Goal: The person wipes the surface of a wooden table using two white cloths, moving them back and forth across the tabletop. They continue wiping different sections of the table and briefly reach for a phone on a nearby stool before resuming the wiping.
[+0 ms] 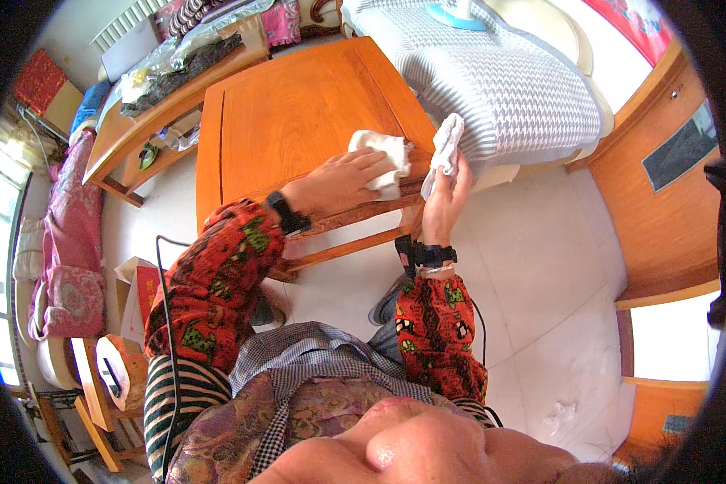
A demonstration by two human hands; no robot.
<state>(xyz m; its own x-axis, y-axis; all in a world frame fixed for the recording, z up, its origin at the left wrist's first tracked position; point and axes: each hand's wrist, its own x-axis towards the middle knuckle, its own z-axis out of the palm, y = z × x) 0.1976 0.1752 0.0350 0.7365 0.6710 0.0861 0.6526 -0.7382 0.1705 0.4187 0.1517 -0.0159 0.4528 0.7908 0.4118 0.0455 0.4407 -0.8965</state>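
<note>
A wooden table (296,103) with a glossy orange-brown top stands before me. My left hand (342,181) lies on a cream cloth (394,158), pressing it flat against the tabletop near the front right corner. Part of that cloth is hidden under my fingers. Just beyond the same corner, my right hand (448,199) grips a bunched white cloth (448,142) that stands up above the fingers. Some of it hangs down beside the palm. Black straps circle both wrists.
A sofa (520,91) with a houndstooth cover adjoins the table's right side, a blue and white object (458,18) on it. At left, a longer wooden table (112,142) bears plastic bags and dark fabric. A wooden door (647,181) stands right; crumpled white litter (561,414) lies on the floor.
</note>
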